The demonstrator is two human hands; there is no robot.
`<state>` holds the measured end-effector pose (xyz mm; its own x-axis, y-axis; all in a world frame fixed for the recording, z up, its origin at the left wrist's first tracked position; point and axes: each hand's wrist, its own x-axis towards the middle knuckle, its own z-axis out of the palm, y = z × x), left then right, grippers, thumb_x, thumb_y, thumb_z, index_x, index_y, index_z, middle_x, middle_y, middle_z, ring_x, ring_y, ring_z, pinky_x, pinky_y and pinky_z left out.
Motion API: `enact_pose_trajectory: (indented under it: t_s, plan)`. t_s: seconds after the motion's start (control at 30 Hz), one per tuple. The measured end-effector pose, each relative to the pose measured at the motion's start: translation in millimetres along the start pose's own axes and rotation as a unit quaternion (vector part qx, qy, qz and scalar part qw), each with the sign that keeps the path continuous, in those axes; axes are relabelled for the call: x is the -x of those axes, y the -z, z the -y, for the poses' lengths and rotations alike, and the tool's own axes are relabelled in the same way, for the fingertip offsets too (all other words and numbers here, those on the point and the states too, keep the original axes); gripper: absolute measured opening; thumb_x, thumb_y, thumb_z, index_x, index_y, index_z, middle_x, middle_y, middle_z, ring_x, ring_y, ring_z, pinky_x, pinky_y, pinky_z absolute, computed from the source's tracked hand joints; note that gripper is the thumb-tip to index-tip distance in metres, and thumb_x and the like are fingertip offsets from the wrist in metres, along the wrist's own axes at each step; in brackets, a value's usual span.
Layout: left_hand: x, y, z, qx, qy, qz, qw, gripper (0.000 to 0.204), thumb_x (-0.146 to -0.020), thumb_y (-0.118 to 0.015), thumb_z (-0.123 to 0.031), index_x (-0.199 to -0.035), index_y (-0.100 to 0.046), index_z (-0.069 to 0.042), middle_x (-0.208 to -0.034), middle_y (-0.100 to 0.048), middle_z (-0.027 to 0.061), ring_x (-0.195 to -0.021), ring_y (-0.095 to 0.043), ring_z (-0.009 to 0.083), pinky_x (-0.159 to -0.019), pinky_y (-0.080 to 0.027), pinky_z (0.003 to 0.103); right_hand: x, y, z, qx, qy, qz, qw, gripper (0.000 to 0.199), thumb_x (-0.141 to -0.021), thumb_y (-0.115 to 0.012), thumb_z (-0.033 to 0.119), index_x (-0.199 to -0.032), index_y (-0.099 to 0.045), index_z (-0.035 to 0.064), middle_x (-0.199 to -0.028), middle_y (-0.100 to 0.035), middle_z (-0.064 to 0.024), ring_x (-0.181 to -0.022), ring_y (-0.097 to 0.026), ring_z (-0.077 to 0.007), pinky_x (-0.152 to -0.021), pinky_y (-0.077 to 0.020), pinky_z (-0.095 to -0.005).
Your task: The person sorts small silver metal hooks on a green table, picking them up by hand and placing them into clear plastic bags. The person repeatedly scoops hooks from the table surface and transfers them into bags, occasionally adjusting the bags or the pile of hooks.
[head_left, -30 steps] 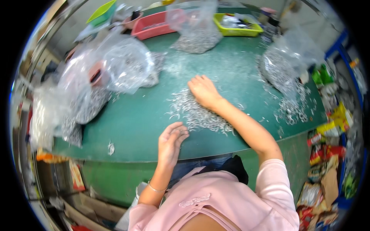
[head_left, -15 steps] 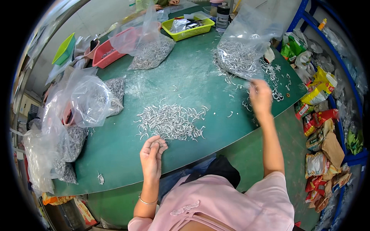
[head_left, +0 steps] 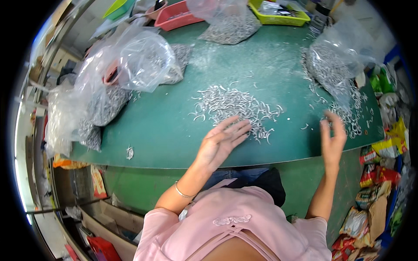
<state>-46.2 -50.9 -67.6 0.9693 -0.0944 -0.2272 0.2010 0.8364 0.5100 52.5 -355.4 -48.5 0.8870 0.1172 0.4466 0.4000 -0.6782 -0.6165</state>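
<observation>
A loose pile of small silvery curved metal pieces (head_left: 235,104) lies in the middle of the green table (head_left: 174,130). At its near edge is my left hand (head_left: 222,141), palm turned partly up and fingers stretched out, with nothing seen in it. To the right, my right hand (head_left: 333,139) hovers over the table with thumb and fingers apart, slightly blurred; I see nothing held. Beyond it are scattered curved pieces (head_left: 355,115) and a clear plastic bag (head_left: 331,65) filled with the same kind of pieces.
More filled clear bags (head_left: 230,28) stand at the back and along the left (head_left: 109,104). A pink tray (head_left: 178,19) and a yellow-green tray (head_left: 278,18) sit at the far edge. Coloured packages (head_left: 376,174) are stacked beside the table on the right.
The view has shifted. My left hand has opened from a pinch and moved right along the pile's near edge. My right hand has drawn back from the right-hand bag, fingers now spread.
</observation>
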Motion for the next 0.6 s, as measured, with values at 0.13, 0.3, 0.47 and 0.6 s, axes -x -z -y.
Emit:
enact_pose_trajectory:
  t_s: [0.13, 0.3, 0.47, 0.6]
  plan:
    - [1, -9, 2, 0.037, 0.021, 0.022, 0.999, 0.063, -0.080, -0.042, 0.005, -0.142, -0.027, 0.007, -0.142, -0.034, 0.0327, -0.136, -0.032, 0.0412, -0.114, -0.026, 0.048, 5, -59, 88, -0.182, 0.173, 0.197, 0.948, 0.023, -0.078, -0.067, 0.002, -0.101, -0.066, 0.0017, -0.103, -0.061, -0.0122, -0.096, -0.057, -0.0302, -0.084, -0.0454, -0.0375]
    - [6, -4, 1, 0.063, 0.018, 0.050, 0.997, 0.071, -0.076, -0.043, 0.008, -0.144, -0.023, 0.006, -0.134, -0.042, 0.0293, -0.130, -0.040, 0.0376, -0.114, -0.027, 0.048, 5, -94, 108, -0.141, 0.263, 0.193, 0.935, 0.022, -0.073, -0.070, 0.003, -0.095, -0.067, 0.0049, -0.091, -0.058, -0.0083, -0.085, -0.054, -0.0288, -0.075, -0.0420, -0.0382]
    - [17, 1, 2, -0.068, -0.010, -0.022, 0.997, 0.046, -0.091, -0.052, -0.001, -0.135, -0.040, 0.003, -0.119, -0.057, 0.0181, -0.114, -0.056, 0.0244, -0.100, -0.044, 0.038, 10, -105, 114, -0.161, 0.263, 0.192, 0.932, 0.015, -0.074, -0.068, 0.001, -0.088, -0.064, 0.0038, -0.087, -0.058, -0.0096, -0.083, -0.053, -0.0297, -0.075, -0.0404, -0.0394]
    - [16, 23, 5, -0.274, -0.141, -0.056, 0.950, 0.015, -0.093, -0.061, -0.010, -0.100, -0.062, 0.003, -0.094, -0.065, 0.0077, -0.085, -0.062, 0.0113, -0.075, -0.051, 0.025, 16, -112, 129, -0.187, 0.239, 0.235, 0.923, 0.010, -0.077, -0.064, -0.002, -0.087, -0.061, -0.0002, -0.088, -0.059, -0.0139, -0.083, -0.054, -0.0324, -0.076, -0.0412, -0.0408]
